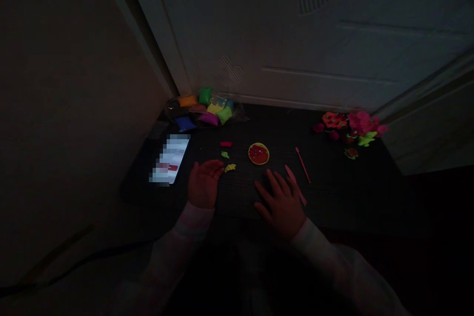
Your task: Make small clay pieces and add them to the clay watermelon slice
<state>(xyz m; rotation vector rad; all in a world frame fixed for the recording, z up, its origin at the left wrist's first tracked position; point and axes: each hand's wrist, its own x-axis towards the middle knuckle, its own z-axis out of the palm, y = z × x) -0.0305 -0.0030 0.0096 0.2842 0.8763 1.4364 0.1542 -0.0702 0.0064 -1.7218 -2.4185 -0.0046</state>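
My left hand (pixel 203 185) is turned partly palm up at the dark table's front, its fingers loosely stretched with nothing visible in them. Beside its fingertips lies a small yellow clay piece (pixel 230 168), and behind that are a small green piece (pixel 225 155) and a red clay lump (pixel 226 144). My right hand (pixel 281 202) is palm down with fingers spread, next to a pink modelling knife (pixel 291 175) that it partly hides. Between and beyond both hands sits a round clay disc (pixel 258 154), red with a yellow rim and small green bits on top.
A thin pink stick tool (pixel 303 165) lies to the right. Lit phone (pixel 172 160) at left. Coloured clay packets (pixel 209 117) are piled at the back left. Bright clay shapes (pixel 355 126) cluster at the back right, with a small round piece (pixel 351 153) before them. A white panel (pixel 281 44) stands behind.
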